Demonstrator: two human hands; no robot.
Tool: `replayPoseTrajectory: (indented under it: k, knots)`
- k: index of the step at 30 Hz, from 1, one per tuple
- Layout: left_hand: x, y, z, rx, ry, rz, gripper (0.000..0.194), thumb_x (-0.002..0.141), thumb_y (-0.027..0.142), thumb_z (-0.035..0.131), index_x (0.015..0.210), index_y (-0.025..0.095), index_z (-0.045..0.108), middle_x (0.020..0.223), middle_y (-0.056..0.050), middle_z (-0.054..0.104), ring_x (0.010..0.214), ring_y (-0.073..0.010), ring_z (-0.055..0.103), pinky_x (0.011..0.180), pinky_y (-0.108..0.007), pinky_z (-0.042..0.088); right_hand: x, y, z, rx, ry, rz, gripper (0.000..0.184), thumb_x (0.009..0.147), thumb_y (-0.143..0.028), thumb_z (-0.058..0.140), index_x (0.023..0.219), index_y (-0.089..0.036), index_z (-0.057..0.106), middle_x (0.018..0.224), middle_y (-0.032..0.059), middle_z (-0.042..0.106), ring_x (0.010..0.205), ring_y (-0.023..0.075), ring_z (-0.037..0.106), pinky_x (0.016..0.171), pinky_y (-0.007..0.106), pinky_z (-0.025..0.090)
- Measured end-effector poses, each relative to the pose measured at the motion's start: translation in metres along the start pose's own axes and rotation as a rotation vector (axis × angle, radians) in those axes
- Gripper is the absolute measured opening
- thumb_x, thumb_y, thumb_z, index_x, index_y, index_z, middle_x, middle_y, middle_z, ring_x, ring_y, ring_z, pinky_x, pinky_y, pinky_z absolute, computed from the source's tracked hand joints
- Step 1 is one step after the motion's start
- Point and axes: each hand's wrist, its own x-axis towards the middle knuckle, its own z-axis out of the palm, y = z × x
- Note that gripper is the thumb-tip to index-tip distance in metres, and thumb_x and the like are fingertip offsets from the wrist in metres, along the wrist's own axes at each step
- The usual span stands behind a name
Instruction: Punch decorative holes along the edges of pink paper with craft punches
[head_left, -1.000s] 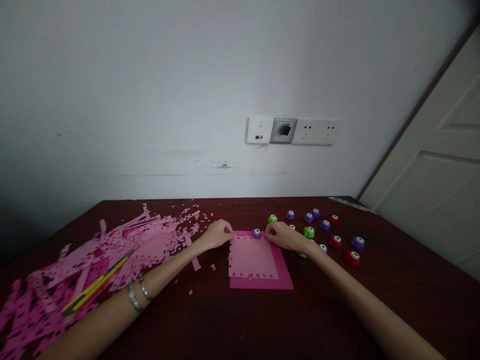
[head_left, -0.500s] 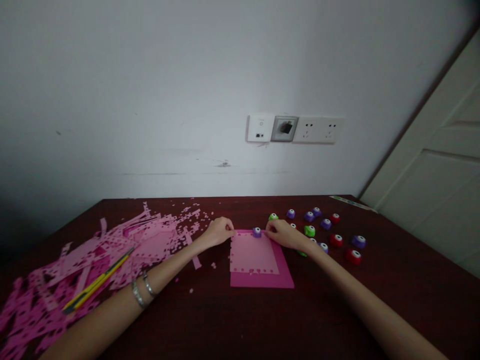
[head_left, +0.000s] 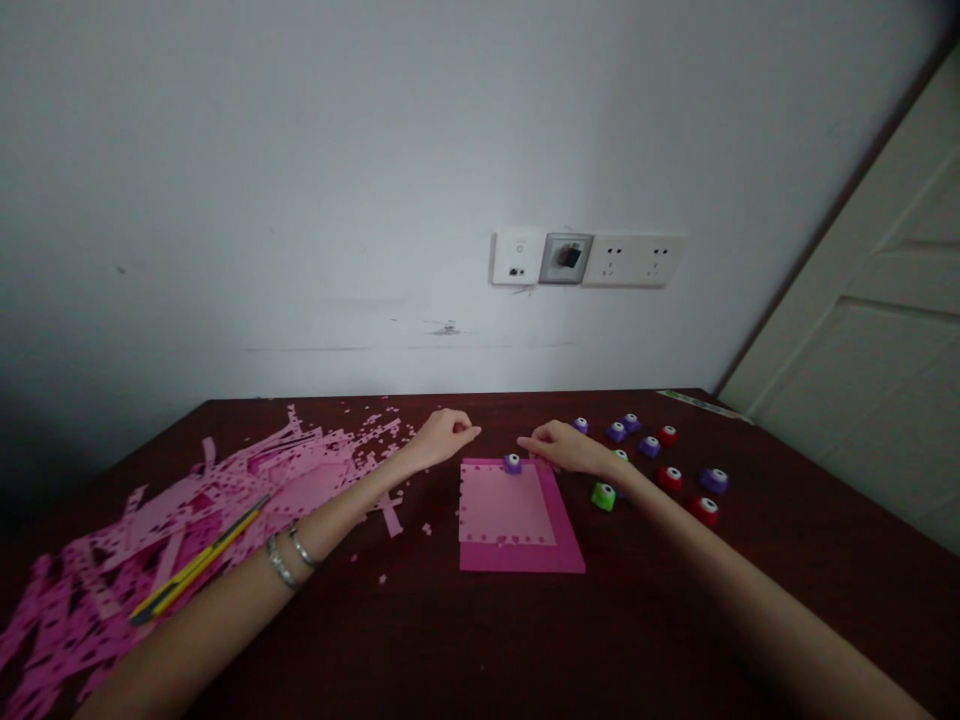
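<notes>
My left hand (head_left: 448, 437) hovers just beyond the top left corner of a light pink sheet (head_left: 504, 505), its fingers curled in with nothing visible in them. My right hand (head_left: 562, 446) is over the top right corner, index finger stretched leftward and thumb apart below it. The light sheet lies on a darker pink sheet (head_left: 525, 558), which shows along the right and bottom. Small punched shapes run along the light sheet's top, left and bottom edges. At the top edge, between both hands, sits a purple craft punch (head_left: 512, 464).
Several craft punches in purple, red (head_left: 703, 510) and green (head_left: 603, 496) stand to the right, some behind my right hand and forearm. Punched pink paper strips (head_left: 225, 500) heap up at left, with a yellow pencil-like tool (head_left: 199, 562) on top. A wall (head_left: 337, 200) rises behind the table.
Both hands have come off the sheet's top corners. My left hand has lifted up and away; my right hand has shifted slightly, its index finger reaching out. Sheets and purple punch stay put.
</notes>
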Motion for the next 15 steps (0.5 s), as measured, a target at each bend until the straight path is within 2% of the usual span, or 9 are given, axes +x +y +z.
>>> replayPoseTrajectory:
  k: [4,7,10,15]
  knots:
    - [0.007,0.017,0.002,-0.134,-0.145,-0.039,0.036,0.081,0.041,0.046,0.063,0.014,0.062,0.055,-0.001,0.056,0.051,-0.0094,0.047,0.052,-0.022,0.033,0.012,0.0,0.004,0.121,-0.157,0.074,0.059,0.083,-0.06,0.034,0.053,-0.014,0.053,0.048,0.0023,0.052,0.037,0.0064,0.04,0.036,0.02,0.028]
    - [0.008,0.026,0.01,-0.237,-0.24,-0.065,0.04,0.082,0.042,0.043,0.059,0.013,0.06,0.049,0.0,0.052,0.045,-0.008,0.044,0.047,-0.021,0.032,0.019,-0.001,0.006,0.166,-0.214,0.138,0.062,0.082,-0.063,0.034,0.053,-0.012,0.056,0.048,0.0026,0.052,0.034,0.0056,0.039,0.033,0.019,0.026]
    - [0.01,0.029,0.016,-0.262,-0.258,-0.084,0.04,0.082,0.04,0.044,0.057,0.013,0.06,0.048,0.001,0.051,0.042,-0.007,0.041,0.046,-0.021,0.032,0.023,-0.001,0.009,0.168,-0.239,0.152,0.065,0.081,-0.065,0.033,0.051,-0.012,0.055,0.044,0.0014,0.049,0.033,0.005,0.037,0.032,0.018,0.025]
    - [0.013,0.026,0.02,-0.271,-0.284,-0.087,0.042,0.083,0.04,0.043,0.055,0.013,0.06,0.046,0.001,0.05,0.041,-0.0062,0.041,0.046,-0.021,0.033,0.023,-0.002,0.011,0.108,-0.242,0.119,0.068,0.079,-0.069,0.031,0.049,-0.013,0.054,0.047,0.0035,0.053,0.037,0.0063,0.044,0.034,0.018,0.03]
